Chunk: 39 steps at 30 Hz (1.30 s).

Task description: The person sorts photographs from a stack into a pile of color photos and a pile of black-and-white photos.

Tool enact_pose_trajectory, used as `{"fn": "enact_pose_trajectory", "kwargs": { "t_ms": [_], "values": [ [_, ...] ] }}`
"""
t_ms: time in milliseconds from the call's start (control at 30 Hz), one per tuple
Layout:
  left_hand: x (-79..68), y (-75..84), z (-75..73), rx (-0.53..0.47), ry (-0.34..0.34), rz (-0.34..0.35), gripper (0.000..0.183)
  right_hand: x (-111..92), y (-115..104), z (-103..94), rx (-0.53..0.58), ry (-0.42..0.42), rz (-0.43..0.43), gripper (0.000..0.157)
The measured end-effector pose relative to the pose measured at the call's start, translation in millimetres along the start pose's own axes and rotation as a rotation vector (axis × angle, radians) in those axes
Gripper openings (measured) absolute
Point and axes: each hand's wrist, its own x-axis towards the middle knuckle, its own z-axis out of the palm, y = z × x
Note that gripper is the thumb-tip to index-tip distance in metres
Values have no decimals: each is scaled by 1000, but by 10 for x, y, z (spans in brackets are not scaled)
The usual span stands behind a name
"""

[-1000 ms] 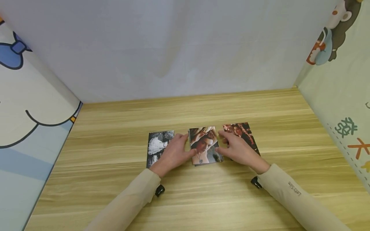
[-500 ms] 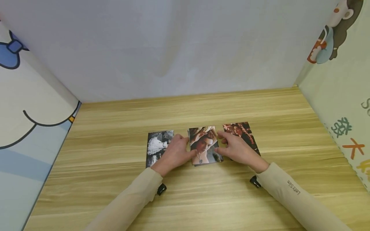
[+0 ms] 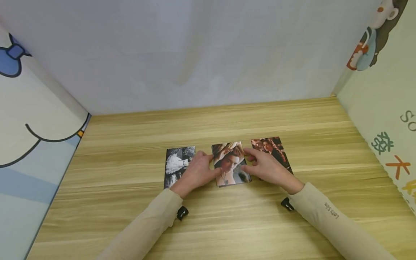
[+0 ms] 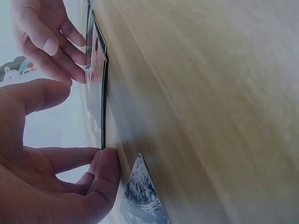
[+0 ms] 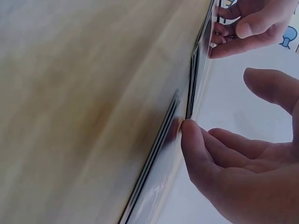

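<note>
A small stack of photo cards [image 3: 236, 164], topped by a colour portrait, lies flat on the wooden table between both hands. Its edges are slightly uneven. My left hand [image 3: 197, 172] has its fingertips at the stack's left edge; the thumb is held apart, above the cards, in the left wrist view. My right hand [image 3: 269, 168] touches the opposite edge with its fingertips, thumb likewise raised. To the left, a black-and-white photo card [image 3: 173, 167] is partly hidden under the left hand. On the right, a reddish photo stack [image 3: 274, 147] is partly covered by the right hand.
The wood-grain table [image 3: 208, 224] meets a pale back wall [image 3: 208, 54]. Cartoon-printed panels stand at the left [image 3: 39, 108] and right [image 3: 383, 104]. A black wrist device [image 3: 182, 213] shows below the left cuff, another [image 3: 287, 204] below the right.
The head view has shifted very slightly. Both hands stay at the sides of the middle stack, and the cards show hardly any movement.
</note>
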Motion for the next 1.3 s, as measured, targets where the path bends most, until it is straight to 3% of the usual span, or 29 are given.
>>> {"fn": "enact_pose_trajectory", "kwargs": {
  "t_ms": [433, 633, 833, 1033, 1300],
  "values": [
    [-48, 9, 4, -57, 13, -1, 79, -76, -6, -1, 58, 52, -63, 61],
    [-74, 12, -1, -98, 49, 16, 80, -81, -1, 2, 101, 73, -84, 58],
    [-77, 6, -12, -194, 93, 57, 79, -90, 0, 13, 144, 76, -90, 60],
    [-85, -16, -4, -305, 100, 49, 79, -99, -6, 27, 172, 91, -98, 61],
    [-103, -58, 12, -338, 162, 91, 72, -99, -10, 38, 171, 181, -155, 60]
  ]
}}
